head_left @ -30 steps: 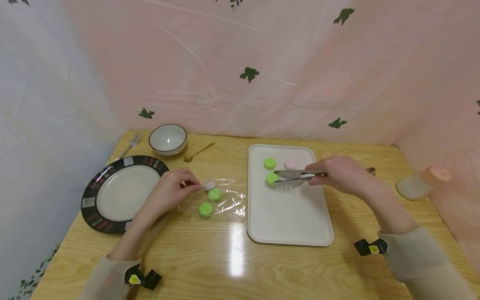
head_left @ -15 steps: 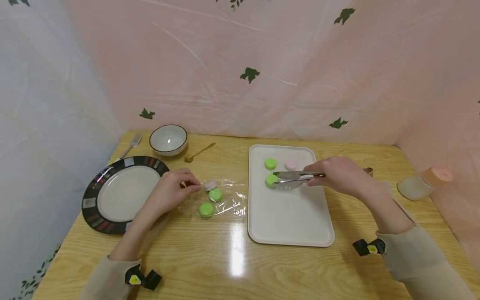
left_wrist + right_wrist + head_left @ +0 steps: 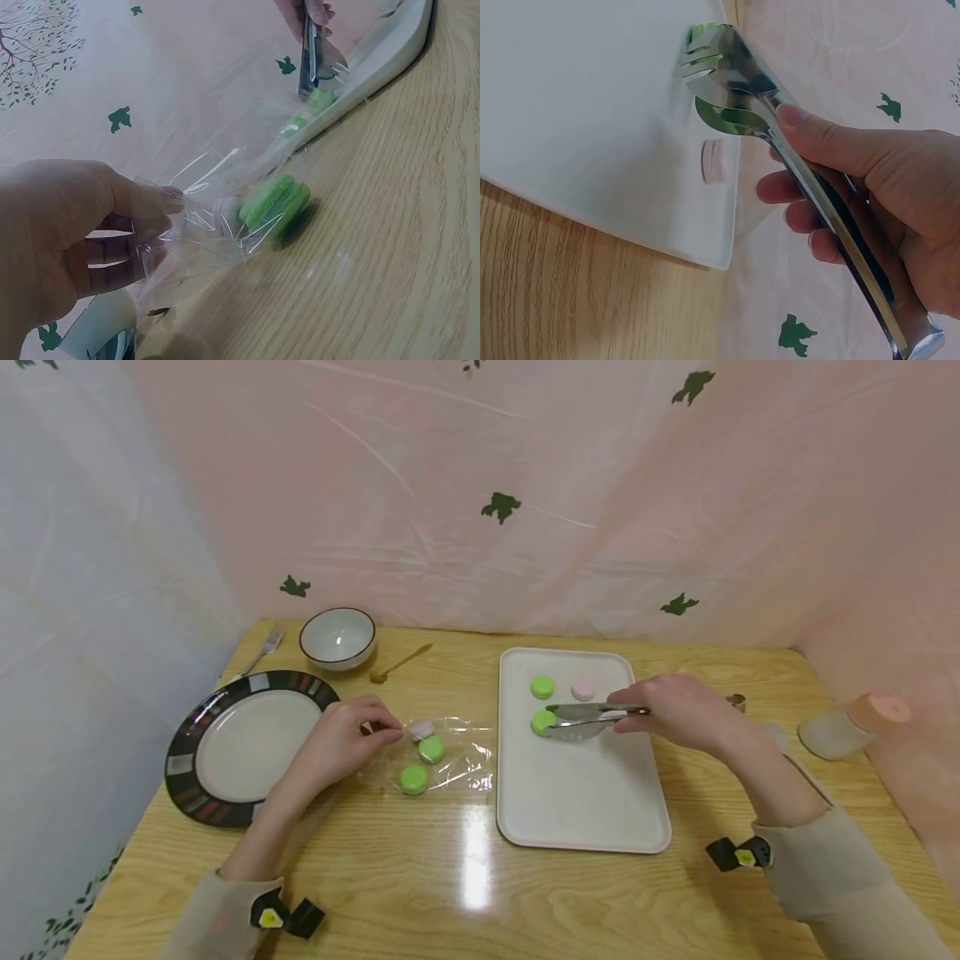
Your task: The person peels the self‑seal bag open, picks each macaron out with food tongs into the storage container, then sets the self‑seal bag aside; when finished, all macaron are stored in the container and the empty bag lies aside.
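With thumb and fingertips my left hand pinches the edge of a clear plastic bag lying on the table. Two green macarons and a pale pink macaron show at the bag. My right hand grips metal tongs over the white tray. The tongs' ends, one of them slotted like a fork, reach a green macaron on the tray. Behind it lie another green macaron and a pink macaron.
A dark-rimmed plate stands left, partly behind my left forearm. Further back are a fork, a white bowl and a gold-coloured spoon. A jar with a pink-orange lid stands at the right.
The tongs' ends and the green macaron at them have shifted very slightly toward the tray's near side. My left hand and the bag have stayed in place.
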A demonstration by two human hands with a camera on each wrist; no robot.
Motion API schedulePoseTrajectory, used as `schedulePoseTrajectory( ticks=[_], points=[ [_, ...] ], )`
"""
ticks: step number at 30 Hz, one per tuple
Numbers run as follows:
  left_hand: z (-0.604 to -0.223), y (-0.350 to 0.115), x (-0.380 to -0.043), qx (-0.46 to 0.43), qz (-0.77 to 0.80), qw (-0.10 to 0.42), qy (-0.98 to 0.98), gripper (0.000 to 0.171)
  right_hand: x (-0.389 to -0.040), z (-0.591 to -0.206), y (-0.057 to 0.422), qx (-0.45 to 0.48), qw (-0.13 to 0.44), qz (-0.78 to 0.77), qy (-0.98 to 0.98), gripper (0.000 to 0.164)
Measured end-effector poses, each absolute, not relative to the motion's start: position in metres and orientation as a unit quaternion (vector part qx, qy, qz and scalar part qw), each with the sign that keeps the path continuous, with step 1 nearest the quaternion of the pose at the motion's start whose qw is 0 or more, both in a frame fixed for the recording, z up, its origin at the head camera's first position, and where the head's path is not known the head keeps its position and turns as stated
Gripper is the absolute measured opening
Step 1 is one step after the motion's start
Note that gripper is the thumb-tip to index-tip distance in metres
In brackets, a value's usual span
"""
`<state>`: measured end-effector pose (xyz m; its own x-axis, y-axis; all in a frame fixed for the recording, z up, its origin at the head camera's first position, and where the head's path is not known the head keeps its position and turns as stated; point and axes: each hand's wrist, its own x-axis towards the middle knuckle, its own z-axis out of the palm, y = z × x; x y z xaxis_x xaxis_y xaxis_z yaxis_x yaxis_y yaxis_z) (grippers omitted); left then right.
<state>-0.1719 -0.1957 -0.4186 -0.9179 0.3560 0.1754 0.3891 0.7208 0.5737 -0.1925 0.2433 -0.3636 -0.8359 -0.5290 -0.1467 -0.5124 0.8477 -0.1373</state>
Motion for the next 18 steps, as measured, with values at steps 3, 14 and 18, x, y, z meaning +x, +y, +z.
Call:
schedulePoseTrajectory(
  ticks=[3,14,18],
  points=[
    [-0.4188,-0.1959,-0.1718,-0.202,-0.317,0.025,-0.926,0.009,-0.1925,-0.3638,0.2436,-0.273,0.091,-0.047,0.956,0.031],
    [-0.4197,-0.1963,-0.1718,-0.203,-0.314,0.024,-0.927,0.009,-0.1927,-0.3635,0.2432,-0.27,0.095,-0.046,0.957,0.03],
    [-0.4196,-0.1962,-0.1718,-0.2,-0.316,0.018,-0.927,0.009,-0.1924,-0.3633,0.2429,-0.269,0.096,-0.046,0.957,0.031]
  ],
)
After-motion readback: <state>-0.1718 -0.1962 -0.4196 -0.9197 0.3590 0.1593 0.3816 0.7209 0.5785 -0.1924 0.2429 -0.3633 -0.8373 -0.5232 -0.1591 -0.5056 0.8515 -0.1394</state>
